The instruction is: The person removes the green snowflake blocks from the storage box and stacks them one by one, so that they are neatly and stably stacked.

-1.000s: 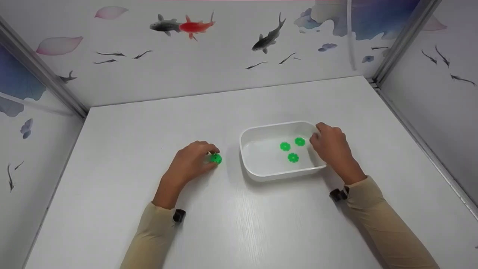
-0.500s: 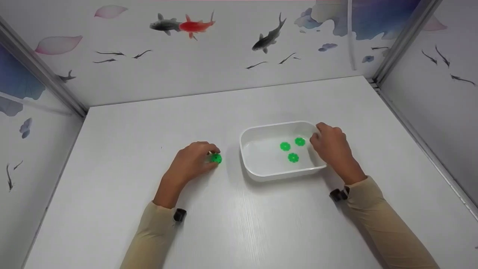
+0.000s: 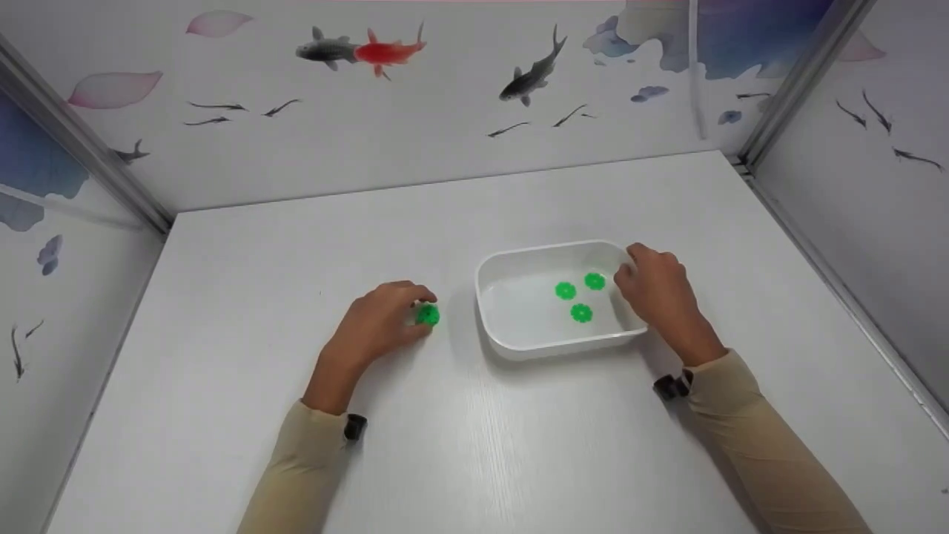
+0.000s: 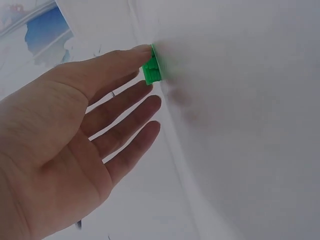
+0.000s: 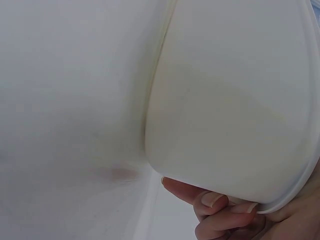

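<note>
Near the middle of the frame, the left hand [image 3: 377, 324] pinches a green toy [image 3: 428, 315] on the table [image 3: 445, 445]; farther right, the right hand [image 3: 660, 291] holds a white box [image 3: 514, 310] with curled fingers; three green flowers [image 3: 581, 313] lie inside.

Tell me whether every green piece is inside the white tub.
No, the left hand pinches at least one green piece outside the white tub.
</note>
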`<state>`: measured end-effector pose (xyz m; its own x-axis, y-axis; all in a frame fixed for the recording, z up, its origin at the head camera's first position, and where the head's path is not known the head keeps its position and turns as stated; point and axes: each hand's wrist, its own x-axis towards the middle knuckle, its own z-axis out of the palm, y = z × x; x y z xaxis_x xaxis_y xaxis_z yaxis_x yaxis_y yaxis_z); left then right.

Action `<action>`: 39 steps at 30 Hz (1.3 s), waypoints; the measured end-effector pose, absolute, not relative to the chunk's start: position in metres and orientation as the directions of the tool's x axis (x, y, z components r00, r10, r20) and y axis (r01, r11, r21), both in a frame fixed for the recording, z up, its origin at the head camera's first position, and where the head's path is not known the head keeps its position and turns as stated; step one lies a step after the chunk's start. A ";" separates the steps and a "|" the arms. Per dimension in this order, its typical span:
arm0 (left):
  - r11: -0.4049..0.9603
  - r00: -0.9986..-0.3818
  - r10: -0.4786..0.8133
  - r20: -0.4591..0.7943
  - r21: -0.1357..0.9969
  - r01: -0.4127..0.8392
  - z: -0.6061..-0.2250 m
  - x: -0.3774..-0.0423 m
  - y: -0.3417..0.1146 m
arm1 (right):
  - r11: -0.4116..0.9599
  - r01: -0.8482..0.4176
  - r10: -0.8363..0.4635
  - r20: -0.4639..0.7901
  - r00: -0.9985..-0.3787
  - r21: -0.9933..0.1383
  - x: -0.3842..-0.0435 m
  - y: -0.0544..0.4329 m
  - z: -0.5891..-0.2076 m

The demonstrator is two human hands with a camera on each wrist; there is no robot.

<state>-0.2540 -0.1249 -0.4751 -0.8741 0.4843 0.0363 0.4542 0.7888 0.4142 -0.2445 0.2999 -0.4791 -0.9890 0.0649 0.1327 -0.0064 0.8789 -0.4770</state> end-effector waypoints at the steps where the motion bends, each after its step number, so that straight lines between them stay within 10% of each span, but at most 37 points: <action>1: 0.788 -0.874 0.484 0.042 0.413 0.456 -0.475 -0.254 -0.125 | 0.880 -0.011 0.062 0.139 -0.988 -0.475 -0.244 0.300 -0.479; 22: 0.706 -0.771 0.528 0.357 0.320 0.632 -0.452 -0.242 -0.091 | 0.882 0.021 0.076 0.099 -0.992 -0.472 -0.246 0.297 -0.476; 39: 0.651 -0.719 0.582 0.379 0.312 0.692 -0.440 -0.236 -0.040 | 0.884 -0.021 0.055 0.149 -0.987 -0.467 -0.244 0.298 -0.477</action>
